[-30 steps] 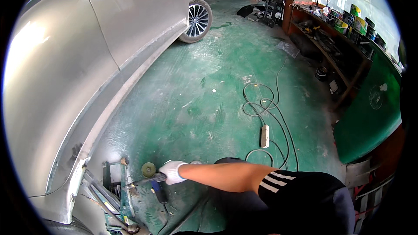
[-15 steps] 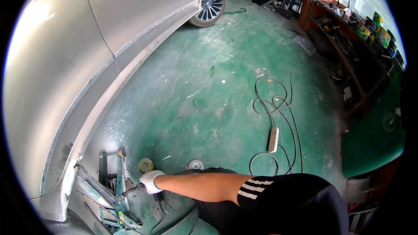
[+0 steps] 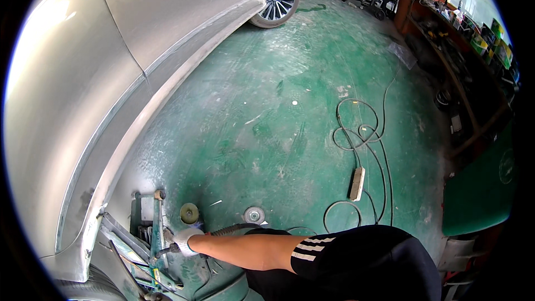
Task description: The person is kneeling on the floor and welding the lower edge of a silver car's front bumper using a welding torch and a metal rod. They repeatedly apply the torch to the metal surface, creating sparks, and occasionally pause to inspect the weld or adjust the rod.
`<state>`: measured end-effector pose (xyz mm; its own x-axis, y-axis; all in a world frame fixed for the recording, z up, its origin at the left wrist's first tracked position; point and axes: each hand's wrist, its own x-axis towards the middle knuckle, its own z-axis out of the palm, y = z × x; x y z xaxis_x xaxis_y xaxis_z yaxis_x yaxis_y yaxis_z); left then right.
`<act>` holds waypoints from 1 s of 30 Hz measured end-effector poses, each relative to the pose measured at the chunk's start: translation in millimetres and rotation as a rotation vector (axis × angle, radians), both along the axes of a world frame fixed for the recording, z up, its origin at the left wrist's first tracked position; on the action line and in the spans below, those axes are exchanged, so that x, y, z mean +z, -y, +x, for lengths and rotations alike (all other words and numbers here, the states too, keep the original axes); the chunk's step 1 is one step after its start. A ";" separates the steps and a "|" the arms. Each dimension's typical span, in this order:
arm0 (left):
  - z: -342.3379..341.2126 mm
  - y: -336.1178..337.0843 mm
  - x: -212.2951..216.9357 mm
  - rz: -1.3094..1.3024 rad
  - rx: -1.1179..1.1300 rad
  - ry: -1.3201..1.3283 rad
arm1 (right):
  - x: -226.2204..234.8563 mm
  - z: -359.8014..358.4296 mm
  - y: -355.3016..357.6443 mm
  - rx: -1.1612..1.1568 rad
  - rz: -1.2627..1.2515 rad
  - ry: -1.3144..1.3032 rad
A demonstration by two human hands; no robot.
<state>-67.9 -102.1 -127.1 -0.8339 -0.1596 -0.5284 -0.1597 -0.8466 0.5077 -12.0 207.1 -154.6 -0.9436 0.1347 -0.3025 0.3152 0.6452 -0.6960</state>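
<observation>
My right hand (image 3: 186, 242), in a white glove, reaches across from the right, its fingers closed round a dark tool (image 3: 167, 249) with a narrow black end. The tool's kind is not clear; a thin cord hangs below it. The tool's end points at a green floor jack (image 3: 159, 228) beside the car's sill (image 3: 134, 128). Just beyond the glove lies a round yellowish disc (image 3: 189, 213). To its right, a grey round disc (image 3: 254, 215) rests on the floor. My left hand is out of view.
A silver car (image 3: 184, 11) fills the left side. On the green floor (image 3: 267, 145), a white power strip (image 3: 357, 184) lies among looped black cables (image 3: 384, 173). Wooden shelving (image 3: 462, 100) holding cans runs along the right. A ribbed dark hose (image 3: 237, 227) lies behind my forearm.
My right hand and the dark tool have moved left and nearer to me, closer to the jack. The view has shifted slightly, and the ribbed hose now shows behind my forearm.
</observation>
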 end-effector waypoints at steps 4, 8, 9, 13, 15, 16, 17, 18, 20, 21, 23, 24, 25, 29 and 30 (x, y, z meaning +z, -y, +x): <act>5.8 -15.8 6.2 0.070 -0.059 -0.089 | 12.5 -2.5 11.1 -0.019 -0.010 0.041; -46.3 17.1 -91.6 0.166 -0.074 -0.119 | 7.7 -18.4 17.2 0.031 0.011 0.083; -24.5 -34.9 -57.5 0.175 -0.006 -0.081 | 2.7 -15.0 3.0 -0.029 -0.002 0.114; -19.0 -36.6 -68.5 0.347 -0.116 -0.165 | -0.9 -22.6 21.6 -0.031 0.204 0.065; -27.4 -13.5 -90.0 0.470 -0.169 -0.230 | 2.7 -34.2 37.9 0.022 0.236 0.176; -25.4 -8.0 -99.2 0.503 -0.180 -0.234 | 9.6 -30.5 46.9 -0.005 0.270 0.146; -24.6 0.7 -103.5 0.525 -0.187 -0.241 | 23.1 -25.4 59.6 -0.025 0.296 0.113; -28.7 11.9 -110.8 0.535 -0.227 -0.247 | 34.7 -23.8 72.2 -0.036 0.309 0.141; -34.1 10.9 -129.1 0.664 -0.258 -0.245 | 35.9 -21.8 82.0 -0.107 0.369 0.131; -29.9 0.2 -115.4 0.675 -0.245 -0.181 | 35.5 -24.0 84.1 -0.147 0.384 0.163; -29.8 13.9 -107.2 0.721 -0.265 -0.137 | 43.1 -30.9 105.1 -0.163 0.437 0.225; -31.0 21.6 -102.8 0.741 -0.275 -0.117 | 50.7 -28.3 117.0 -0.166 0.456 0.196; -22.9 22.6 -86.5 0.733 -0.295 -0.060 | 50.8 -22.7 120.7 -0.197 0.503 0.204; -20.2 33.5 -78.4 0.843 -0.304 -0.081 | 76.6 -2.9 145.0 -0.210 0.544 0.222; -24.0 35.5 -86.7 0.876 -0.311 -0.120 | 79.7 -0.2 149.4 -0.217 0.548 0.205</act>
<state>-91.8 -137.6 -213.8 -0.8289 0.4940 -0.2624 -0.4313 -0.8632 -0.2626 -12.2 57.6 -74.9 -0.8074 0.5039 -0.3070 0.5713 0.7977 -0.1933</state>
